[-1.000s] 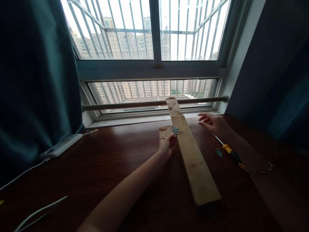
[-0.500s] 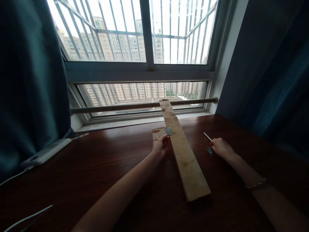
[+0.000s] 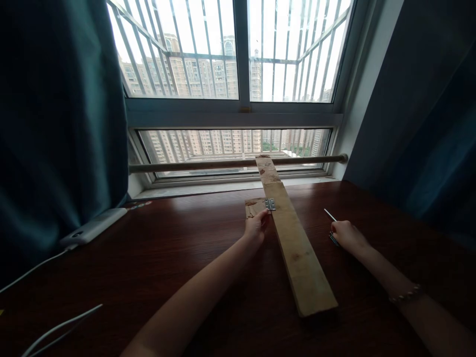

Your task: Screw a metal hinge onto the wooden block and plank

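Observation:
A long wooden board (image 3: pixel 301 253) lies on the dark table and points toward the window. A small wooden piece (image 3: pixel 253 206) sits against its left side. Across the seam between them rests a silver metal hinge (image 3: pixel 269 204). My left hand (image 3: pixel 256 225) is closed at the hinge's lower edge, thumb and fingers pinching there and covering part of the small piece. To the right of the board, my right hand (image 3: pixel 348 235) is closed around a thin white rod (image 3: pixel 329 214) whose far end sticks out. Several screws (image 3: pixel 333 239) lie beside and partly under that hand.
A white power strip (image 3: pixel 98 227) with a cable lies at the left by a dark curtain (image 3: pixel 63 109). Another white cable (image 3: pixel 61 327) curves at the front left. A horizontal rail (image 3: pixel 204 165) crosses before the barred window, behind the board's far end.
The camera has turned slightly, so everything sits further right in view. My right hand covers a little more of the screws. My left hand stays at the hinge.

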The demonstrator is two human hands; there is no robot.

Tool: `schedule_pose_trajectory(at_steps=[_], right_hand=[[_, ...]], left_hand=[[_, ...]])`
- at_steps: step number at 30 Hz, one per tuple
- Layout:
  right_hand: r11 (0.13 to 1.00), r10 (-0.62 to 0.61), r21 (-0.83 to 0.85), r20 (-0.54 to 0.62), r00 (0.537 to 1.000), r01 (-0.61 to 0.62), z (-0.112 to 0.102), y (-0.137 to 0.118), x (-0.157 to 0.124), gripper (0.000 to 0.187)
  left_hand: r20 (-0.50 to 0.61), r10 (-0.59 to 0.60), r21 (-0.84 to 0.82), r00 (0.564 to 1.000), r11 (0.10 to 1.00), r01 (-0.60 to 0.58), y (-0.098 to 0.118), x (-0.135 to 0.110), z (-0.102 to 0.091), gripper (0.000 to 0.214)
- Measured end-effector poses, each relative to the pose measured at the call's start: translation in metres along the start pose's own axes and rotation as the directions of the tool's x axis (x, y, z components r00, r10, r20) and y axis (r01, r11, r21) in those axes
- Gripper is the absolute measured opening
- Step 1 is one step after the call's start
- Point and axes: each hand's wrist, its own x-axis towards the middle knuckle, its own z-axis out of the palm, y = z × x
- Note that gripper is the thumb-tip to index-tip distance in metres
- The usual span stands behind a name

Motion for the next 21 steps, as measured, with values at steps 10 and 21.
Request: schedule_pose_trajectory(at_steps=[10, 21], right_hand=[[0.870, -0.193, 0.341, -0.428, 0.883, 0.355, -0.040, -0.030, 0.003, 0.018], [0.475, -0.166, 0.692, -0.536, 0.828, 0.544, -0.038, -0.168, 0.050, 0.012]], left_hand=[[-0.017, -0.017, 0.000, 1.000, 1.000, 0.017, -0.001, 0.003, -0.001, 0.012], [0.006, -0.013, -0.009, 1.000, 1.000, 0.013, 0.002, -0.007, 0.002, 0.012]])
